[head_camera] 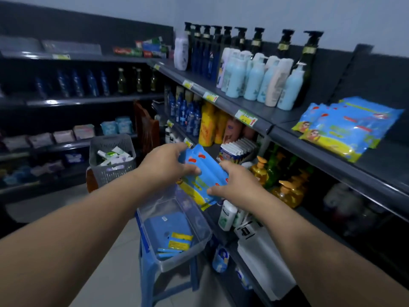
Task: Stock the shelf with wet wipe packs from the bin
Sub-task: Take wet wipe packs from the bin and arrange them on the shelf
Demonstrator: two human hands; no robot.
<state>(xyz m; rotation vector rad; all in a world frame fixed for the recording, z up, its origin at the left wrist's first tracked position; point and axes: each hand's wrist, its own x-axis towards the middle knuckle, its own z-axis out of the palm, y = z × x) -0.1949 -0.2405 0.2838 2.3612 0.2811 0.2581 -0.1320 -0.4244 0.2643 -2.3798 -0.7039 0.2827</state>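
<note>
My left fingers (179,149) and right fingers (224,165) were clamped on one blue wet wipe pack (204,173), held just above the clear bin (161,202). Its print was blurred, and my right palm hid a corner. Stacked packs (349,127) lay on the shelf (376,156), up right of my fingers.

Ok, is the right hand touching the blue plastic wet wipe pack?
Touching. Head view: the right hand grips the blue plastic wet wipe pack, fingers curled over its edge.
</note>
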